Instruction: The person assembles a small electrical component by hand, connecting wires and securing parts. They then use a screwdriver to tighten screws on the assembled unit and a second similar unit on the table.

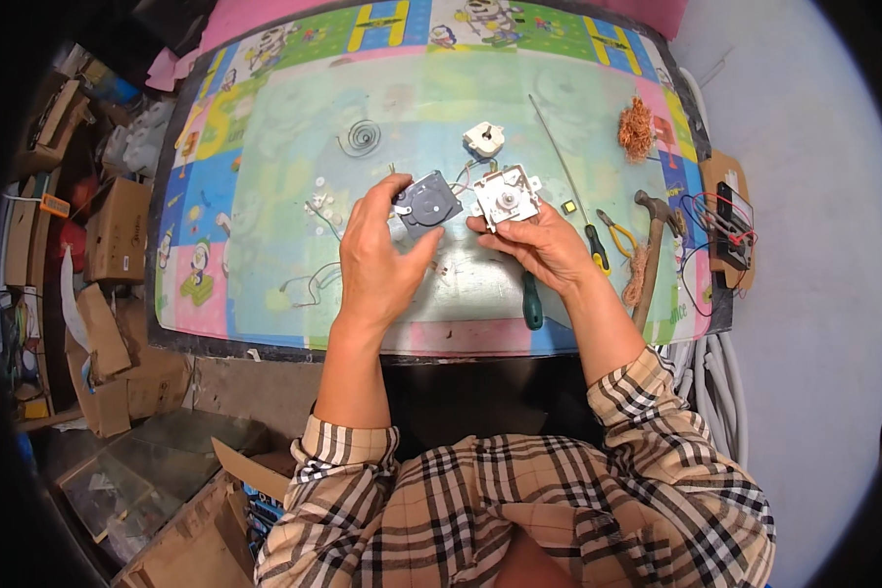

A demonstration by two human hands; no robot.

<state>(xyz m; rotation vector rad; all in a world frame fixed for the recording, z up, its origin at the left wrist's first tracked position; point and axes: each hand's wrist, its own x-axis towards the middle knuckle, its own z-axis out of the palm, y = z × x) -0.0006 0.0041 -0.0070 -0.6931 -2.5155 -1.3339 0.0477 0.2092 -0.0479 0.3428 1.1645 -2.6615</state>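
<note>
Two hands meet at the centre of the frame, above a worktop [265,196] covered by a glossy, pastel-coloured play mat with cartoon panels. The left hand [382,260] grips a dark grey plastic housing [427,203], squarish with rounded corners and a round moulded recess on its upward face; thumb and fingers close on its lower left edge, palm turned toward the right of the frame. The right hand [544,245] grips a white, square mechanism [507,196] with a round metal hub in the middle of its face, fingertips pinching its lower edge. Both parts face up toward the camera, side by side and nearly touching, the grey one tilted slightly. Thin wires run between them. Both forearms rise from the lower edge in rolled plaid sleeves.

On the mat, upper centre, lies a small white cap with a dark knob [483,139]; to its left, a coiled flat spring [362,135]. Right of the hands lie a long thin metal rod [557,152], yellow-handled pliers [617,235], a wooden-handled hammer [652,250] and a tuft of copper wire [636,127]. A green-handled screwdriver [531,299] lies under the right wrist.
</note>
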